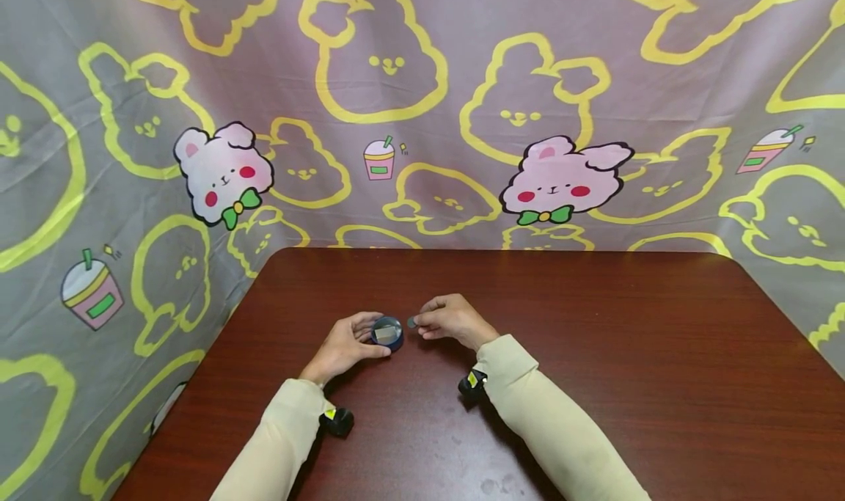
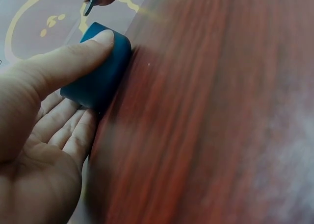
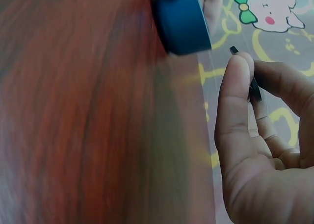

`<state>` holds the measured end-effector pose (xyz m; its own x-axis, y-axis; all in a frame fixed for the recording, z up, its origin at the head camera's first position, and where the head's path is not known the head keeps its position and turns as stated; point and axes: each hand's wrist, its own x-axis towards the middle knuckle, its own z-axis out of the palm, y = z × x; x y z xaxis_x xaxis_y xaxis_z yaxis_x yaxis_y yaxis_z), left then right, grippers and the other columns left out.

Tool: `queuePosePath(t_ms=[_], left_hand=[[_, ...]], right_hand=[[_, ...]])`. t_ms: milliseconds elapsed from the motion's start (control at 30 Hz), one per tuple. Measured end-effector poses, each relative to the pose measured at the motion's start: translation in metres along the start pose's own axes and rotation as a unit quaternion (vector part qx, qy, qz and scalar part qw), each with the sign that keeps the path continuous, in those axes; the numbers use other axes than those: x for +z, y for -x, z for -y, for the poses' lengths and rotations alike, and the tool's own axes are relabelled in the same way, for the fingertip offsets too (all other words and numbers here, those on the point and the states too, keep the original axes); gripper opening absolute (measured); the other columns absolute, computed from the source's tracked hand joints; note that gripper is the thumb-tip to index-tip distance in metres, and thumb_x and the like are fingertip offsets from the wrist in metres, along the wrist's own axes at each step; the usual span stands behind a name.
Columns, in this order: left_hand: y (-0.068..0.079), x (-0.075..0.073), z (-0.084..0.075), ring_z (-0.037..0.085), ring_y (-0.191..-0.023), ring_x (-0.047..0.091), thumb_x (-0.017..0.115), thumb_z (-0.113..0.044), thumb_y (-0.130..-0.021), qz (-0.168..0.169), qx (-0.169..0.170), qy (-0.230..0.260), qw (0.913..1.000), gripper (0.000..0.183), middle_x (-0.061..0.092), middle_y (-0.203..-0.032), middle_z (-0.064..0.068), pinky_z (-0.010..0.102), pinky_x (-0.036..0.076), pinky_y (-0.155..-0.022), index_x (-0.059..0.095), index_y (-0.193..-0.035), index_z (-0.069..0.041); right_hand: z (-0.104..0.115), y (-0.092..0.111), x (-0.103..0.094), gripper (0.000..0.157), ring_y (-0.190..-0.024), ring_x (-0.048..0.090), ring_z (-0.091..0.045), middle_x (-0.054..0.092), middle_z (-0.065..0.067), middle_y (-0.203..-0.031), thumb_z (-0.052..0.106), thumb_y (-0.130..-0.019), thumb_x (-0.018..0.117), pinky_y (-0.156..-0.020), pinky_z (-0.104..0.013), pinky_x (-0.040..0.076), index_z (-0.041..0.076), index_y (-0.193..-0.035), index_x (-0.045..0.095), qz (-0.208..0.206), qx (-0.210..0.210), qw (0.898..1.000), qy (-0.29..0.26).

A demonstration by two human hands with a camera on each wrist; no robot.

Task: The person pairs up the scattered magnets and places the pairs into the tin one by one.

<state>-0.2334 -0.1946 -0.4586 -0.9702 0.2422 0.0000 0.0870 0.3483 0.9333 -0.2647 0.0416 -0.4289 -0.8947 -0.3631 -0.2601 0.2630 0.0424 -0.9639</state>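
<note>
A small round blue container [image 1: 397,345] stands upright on the table, its top uncovered. Inside it lies a pale, flat-sided piece [image 1: 384,334] whose kind I cannot tell. My left hand [image 1: 343,349] holds the container from its left side, the thumb [image 2: 104,37] against the near wall and the fingers round the far side. Just right of it, my right hand [image 1: 455,320] pinches a small dark, thin, rounded piece [image 1: 412,323] between thumb and fingertips. The right wrist view shows that dark piece [image 3: 256,90] edge-on, partly hidden by the thumb and apart from the container.
Both hands work over a reddish-brown wooden table [image 1: 627,354] with rounded far corners. A patterned cloth [image 1: 422,68] hangs behind the table and along its sides. Black wrist cameras sit by both cuffs. Faint smudges mark the tabletop near the front.
</note>
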Motion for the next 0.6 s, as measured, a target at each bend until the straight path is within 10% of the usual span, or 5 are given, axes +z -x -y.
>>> queuePosePath(t_ms=[600], left_hand=[[-0.001, 0.000, 0.002, 0.036, -0.126, 0.055, 0.085, 0.000, -0.077, 0.001, -0.003, 0.012, 0.9999, 0.069, 0.057, -0.134, 0.026, 0.044, 0.043, -0.107, 0.052, -0.136, 0.009]], right_hand=[[0.000, -0.007, 0.030, 0.017, -0.057, 0.064, -0.010, 0.070, -0.014, -0.079, 0.000, -0.088, 0.072, -0.051, -0.021, 0.054, -0.007, -0.102, 0.069, -0.015, 0.004, 0.999, 0.046]])
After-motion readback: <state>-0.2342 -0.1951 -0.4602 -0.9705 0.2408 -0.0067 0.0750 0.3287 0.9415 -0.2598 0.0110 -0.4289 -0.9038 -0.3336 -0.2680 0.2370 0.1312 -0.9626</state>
